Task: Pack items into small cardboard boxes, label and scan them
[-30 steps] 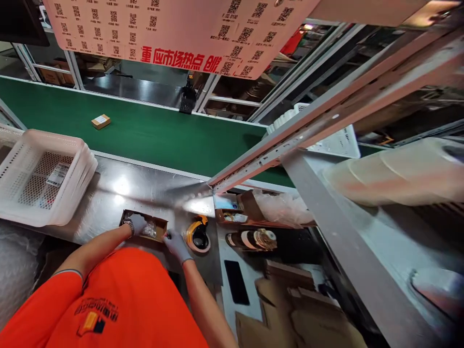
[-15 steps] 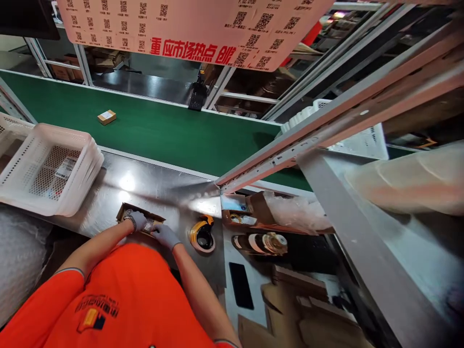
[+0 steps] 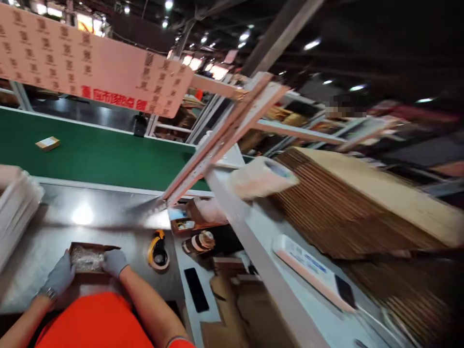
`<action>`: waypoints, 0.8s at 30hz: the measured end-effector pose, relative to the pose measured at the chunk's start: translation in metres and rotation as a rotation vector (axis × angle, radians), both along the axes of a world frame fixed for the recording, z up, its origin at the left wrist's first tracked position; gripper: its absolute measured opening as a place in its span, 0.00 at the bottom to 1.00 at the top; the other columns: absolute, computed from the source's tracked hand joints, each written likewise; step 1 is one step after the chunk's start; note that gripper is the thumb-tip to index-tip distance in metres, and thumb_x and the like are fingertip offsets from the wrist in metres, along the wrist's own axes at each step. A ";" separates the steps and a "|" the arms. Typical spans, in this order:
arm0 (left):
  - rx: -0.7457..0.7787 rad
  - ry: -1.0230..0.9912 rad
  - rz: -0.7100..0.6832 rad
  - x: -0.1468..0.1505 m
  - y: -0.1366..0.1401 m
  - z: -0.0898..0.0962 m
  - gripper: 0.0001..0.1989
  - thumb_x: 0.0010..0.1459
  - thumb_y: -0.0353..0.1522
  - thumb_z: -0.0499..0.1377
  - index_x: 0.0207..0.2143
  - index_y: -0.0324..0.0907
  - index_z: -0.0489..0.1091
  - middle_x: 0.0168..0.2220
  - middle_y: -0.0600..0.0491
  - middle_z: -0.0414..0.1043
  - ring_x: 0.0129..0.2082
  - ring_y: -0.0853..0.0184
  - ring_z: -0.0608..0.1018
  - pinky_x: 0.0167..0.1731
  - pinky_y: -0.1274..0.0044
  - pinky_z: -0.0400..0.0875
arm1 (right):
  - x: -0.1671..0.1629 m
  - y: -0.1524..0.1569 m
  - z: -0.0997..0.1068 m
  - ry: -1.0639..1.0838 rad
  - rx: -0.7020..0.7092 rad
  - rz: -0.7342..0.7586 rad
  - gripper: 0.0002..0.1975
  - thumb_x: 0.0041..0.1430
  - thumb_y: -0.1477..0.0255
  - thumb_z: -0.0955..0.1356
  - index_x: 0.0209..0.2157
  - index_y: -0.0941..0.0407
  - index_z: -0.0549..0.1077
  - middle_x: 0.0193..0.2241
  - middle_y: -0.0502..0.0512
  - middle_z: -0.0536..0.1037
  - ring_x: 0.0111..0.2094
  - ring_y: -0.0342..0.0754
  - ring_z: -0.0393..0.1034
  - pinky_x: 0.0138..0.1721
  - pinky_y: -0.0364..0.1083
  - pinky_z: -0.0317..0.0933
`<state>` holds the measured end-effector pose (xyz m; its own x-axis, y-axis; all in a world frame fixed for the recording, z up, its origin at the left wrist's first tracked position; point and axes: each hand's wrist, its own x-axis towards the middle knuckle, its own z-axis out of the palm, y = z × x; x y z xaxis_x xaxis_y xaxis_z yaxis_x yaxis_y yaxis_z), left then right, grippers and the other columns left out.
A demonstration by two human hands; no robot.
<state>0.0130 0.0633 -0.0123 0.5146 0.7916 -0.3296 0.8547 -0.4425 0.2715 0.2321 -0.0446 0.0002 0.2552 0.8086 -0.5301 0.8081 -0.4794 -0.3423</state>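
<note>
Your two hands, in thin grey gloves, are at either end of a small, open, oblong brown cardboard box (image 3: 90, 279) on the shiny steel worktable (image 3: 112, 232), close in front of your body. Your left hand (image 3: 59, 274) is closed around the box's left end. Your right hand (image 3: 114, 262) has its fingers bent over the right end, gripping it; its fingertips are hidden.

Between your hands, crumpled clear plastic packing (image 3: 86, 258) covers the inside of the box; whatever lies beneath cannot be seen. The filling looks mostly done, by my judgement, while closing the box is not: its top is open.

Just beyond your right hand, to its right, a yellow-and-black tape dispenser (image 3: 158, 250) rests untouched. Farther right lies a flat black phone (image 3: 196, 290). Well ahead of both hands, a small tan labelled parcel (image 3: 47, 143) sits on the green conveyor belt (image 3: 97, 163).
</note>
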 end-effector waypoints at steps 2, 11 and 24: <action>-0.042 0.041 -0.063 0.010 0.004 -0.024 0.29 0.68 0.25 0.53 0.69 0.43 0.73 0.66 0.41 0.81 0.63 0.56 0.85 0.66 0.69 0.74 | 0.004 0.005 -0.017 -0.028 0.018 -0.011 0.16 0.66 0.58 0.72 0.47 0.49 0.89 0.46 0.57 0.93 0.50 0.65 0.88 0.47 0.53 0.76; -0.131 0.188 -0.294 0.022 0.007 -0.021 0.29 0.69 0.41 0.58 0.69 0.43 0.77 0.78 0.36 0.66 0.75 0.49 0.74 0.69 0.62 0.73 | 0.025 0.001 -0.076 0.075 0.219 0.244 0.27 0.65 0.57 0.74 0.66 0.38 0.81 0.59 0.49 0.88 0.55 0.61 0.84 0.49 0.50 0.75; -0.123 0.291 -0.400 0.031 0.019 -0.033 0.26 0.73 0.34 0.56 0.68 0.37 0.77 0.78 0.30 0.63 0.70 0.42 0.77 0.65 0.57 0.78 | 0.005 0.029 -0.058 0.014 0.173 0.171 0.15 0.67 0.69 0.73 0.52 0.52 0.89 0.45 0.56 0.93 0.45 0.56 0.87 0.40 0.46 0.71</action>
